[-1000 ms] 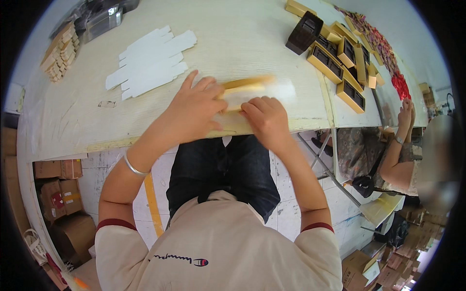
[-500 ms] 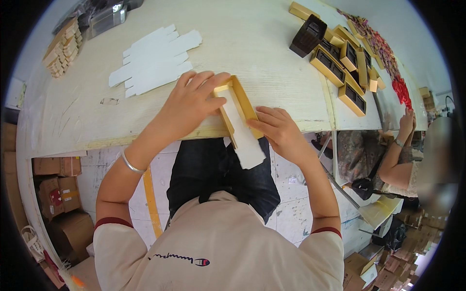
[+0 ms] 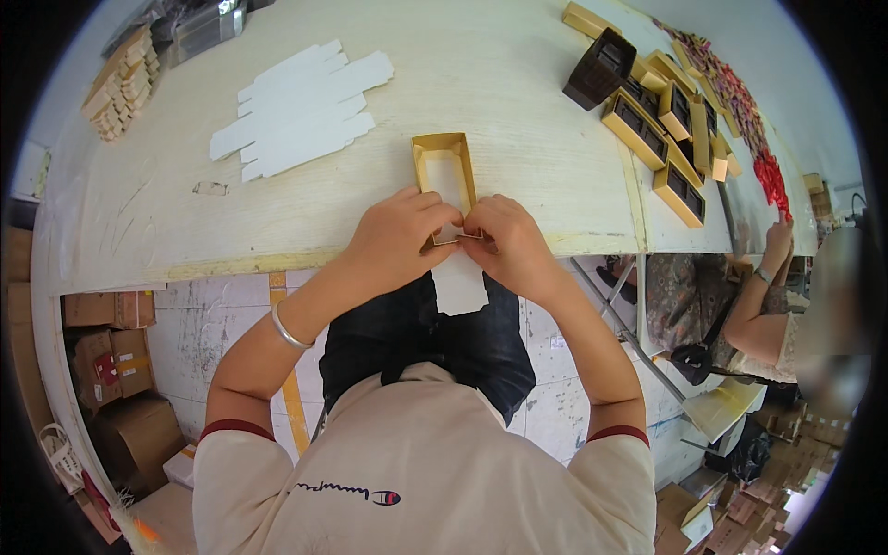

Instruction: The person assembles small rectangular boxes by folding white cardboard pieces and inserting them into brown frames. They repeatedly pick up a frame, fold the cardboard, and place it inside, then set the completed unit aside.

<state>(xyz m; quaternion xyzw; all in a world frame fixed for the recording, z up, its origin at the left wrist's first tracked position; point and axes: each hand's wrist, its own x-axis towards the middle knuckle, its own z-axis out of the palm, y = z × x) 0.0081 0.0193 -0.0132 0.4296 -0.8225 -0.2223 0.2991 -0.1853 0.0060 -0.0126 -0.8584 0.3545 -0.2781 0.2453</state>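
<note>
A gold cardboard box (image 3: 465,166), white inside, lies at the table's near edge, pointing away from me. Its far end and long sides stand upright. A white end flap (image 3: 461,289) hangs off the near end, over my lap. Around the near left corner my left hand (image 3: 400,229) is closed, thumb and fingers pinching the folded cardboard. At the near right corner my right hand (image 3: 511,242) pinches the box the same way. The two hands' fingertips almost meet above the near end, hiding part of the small folded flaps.
Flat white cardboard blanks (image 3: 301,111) lie beyond my left hand. Folded gold pieces (image 3: 122,88) are stacked far left. At right sit several gold boxes with black inserts (image 3: 680,194) and a dark brown stack (image 3: 599,69). A co-worker's arm (image 3: 754,296) reaches the table at far right.
The box has turned straighter toward me. My left hand has moved from its far end to the near left corner, while my right hand has shifted left, onto the near right corner.
</note>
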